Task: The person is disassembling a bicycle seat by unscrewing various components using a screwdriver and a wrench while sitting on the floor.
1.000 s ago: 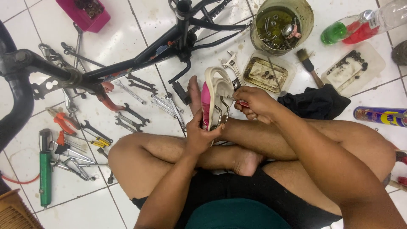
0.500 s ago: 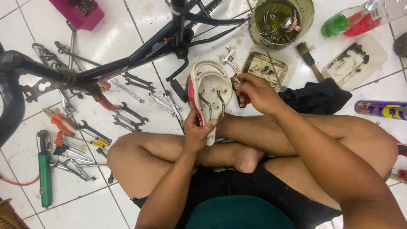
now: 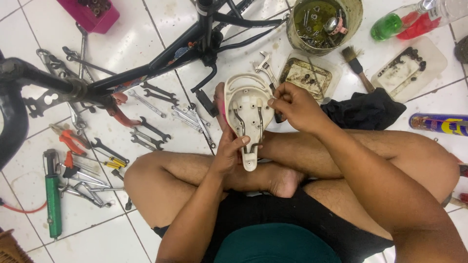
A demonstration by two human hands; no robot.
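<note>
While you sit cross-legged on the white tiled floor [image 3: 161,22], your left hand [image 3: 229,153] is wrapped around the narrow nose end of an upturned cream bicycle saddle [image 3: 247,114], thumb lying across its underside, so the saddle stands just above your crossed shins at the centre of the view. Your right hand [image 3: 295,107] is closed with fingers pinched together at the saddle's wide end, at about 3 o'clock from it; what it pinches is too small to tell. Two dark rails run down the saddle's underside. At 11 o'clock from the saddle lies a black bicycle frame [image 3: 146,68], and at 9 o'clock spanners [image 3: 151,129] are scattered over the tiles, with red-handled pliers [image 3: 68,141] and a green pump [image 3: 52,199] further out at 8 o'clock. At 1 o'clock stands a grimy bucket [image 3: 324,22] of small parts, with a shallow tray [image 3: 307,75] just below it and a paintbrush [image 3: 358,65] beside that. A black rag [image 3: 365,109] lies at 3 o'clock, just past your right hand, and a green bottle [image 3: 390,27] sits at 2 o'clock
</note>
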